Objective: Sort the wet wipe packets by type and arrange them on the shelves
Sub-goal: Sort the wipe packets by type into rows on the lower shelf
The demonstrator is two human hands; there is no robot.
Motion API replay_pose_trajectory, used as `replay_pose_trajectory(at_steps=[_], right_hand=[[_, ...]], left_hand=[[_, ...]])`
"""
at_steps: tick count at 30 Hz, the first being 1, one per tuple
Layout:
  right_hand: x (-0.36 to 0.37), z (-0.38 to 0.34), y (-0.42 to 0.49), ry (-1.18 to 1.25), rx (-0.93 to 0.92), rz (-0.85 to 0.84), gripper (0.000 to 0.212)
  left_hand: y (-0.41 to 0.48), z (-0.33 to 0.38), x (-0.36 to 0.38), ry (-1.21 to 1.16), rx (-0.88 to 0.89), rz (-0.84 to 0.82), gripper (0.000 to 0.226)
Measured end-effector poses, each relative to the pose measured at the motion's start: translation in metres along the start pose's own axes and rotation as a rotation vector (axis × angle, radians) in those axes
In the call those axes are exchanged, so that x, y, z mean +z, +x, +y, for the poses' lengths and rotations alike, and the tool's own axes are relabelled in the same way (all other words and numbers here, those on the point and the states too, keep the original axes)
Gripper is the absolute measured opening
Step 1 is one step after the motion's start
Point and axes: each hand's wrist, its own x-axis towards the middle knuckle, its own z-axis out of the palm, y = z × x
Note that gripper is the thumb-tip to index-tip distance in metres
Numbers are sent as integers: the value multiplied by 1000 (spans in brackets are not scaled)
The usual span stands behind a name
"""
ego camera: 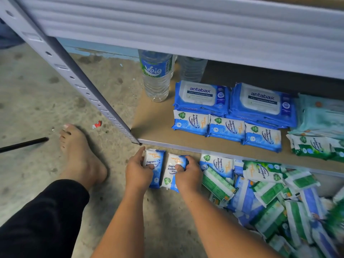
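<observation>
My left hand [138, 170] grips a blue-and-white fragrance-free wipe packet [155, 161] on the floor just in front of the low shelf [154, 125]. Right beside it, my right hand [188, 175] grips a second blue-and-white packet [172, 170]. On the shelf lie three matching blue-and-white packets [226, 129] in a row, two large blue antabax packs [234, 99] behind them, green pine packets [316, 148] and pale teal packs [320, 116] at the right. A loose pile of blue and green packets [270, 198] covers the floor to my right.
Two water bottles [157, 75] stand at the shelf's back left. The grey shelf upright [74, 79] slants down to the shelf corner, with an upper shelf edge [186, 25] overhead. My bare foot [78, 153] and dark trouser leg rest on the concrete floor at left, near a black rod [22, 144].
</observation>
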Motion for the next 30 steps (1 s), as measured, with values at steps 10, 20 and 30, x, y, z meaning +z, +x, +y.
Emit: replay_pose_trajectory(at_steps=[10,20,30], right_hand=[[-5,-4,1,-136,9,-34,55],[-82,21,-14,-30,-22,87,16],[-216,89,-39,-170,302,135,10]], left_hand=[[-10,2,6,83,68,48,76],[-51,32,41,543,391,179,62],[-109,56,91,769,622,-103,54]])
